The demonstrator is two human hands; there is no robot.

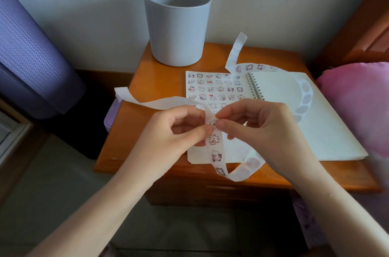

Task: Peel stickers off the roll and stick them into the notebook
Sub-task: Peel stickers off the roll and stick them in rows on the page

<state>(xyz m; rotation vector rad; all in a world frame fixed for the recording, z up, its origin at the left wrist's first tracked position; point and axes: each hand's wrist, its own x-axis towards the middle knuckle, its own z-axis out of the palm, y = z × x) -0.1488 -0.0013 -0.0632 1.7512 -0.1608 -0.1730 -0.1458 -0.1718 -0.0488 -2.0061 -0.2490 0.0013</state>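
Note:
A long white sticker strip (217,152) loops over the open spiral notebook (294,109) on the wooden bedside table (147,79). My left hand (179,130) pinches the strip just below a bear sticker (213,123). The fingertips of my right hand (259,128) pinch at that sticker's edge. The notebook's left page (214,88) holds several rows of small cartoon stickers; the right page is blank. An empty stretch of backing paper trails off to the left (134,98), and another end curls up behind the notebook (235,52).
A grey plastic bin (176,25) stands at the back of the table against the wall. A purple cylindrical object (31,56) stands at the left. A pink cushion (357,105) lies on the right. A small lilac thing (110,116) sits beside the table's left edge.

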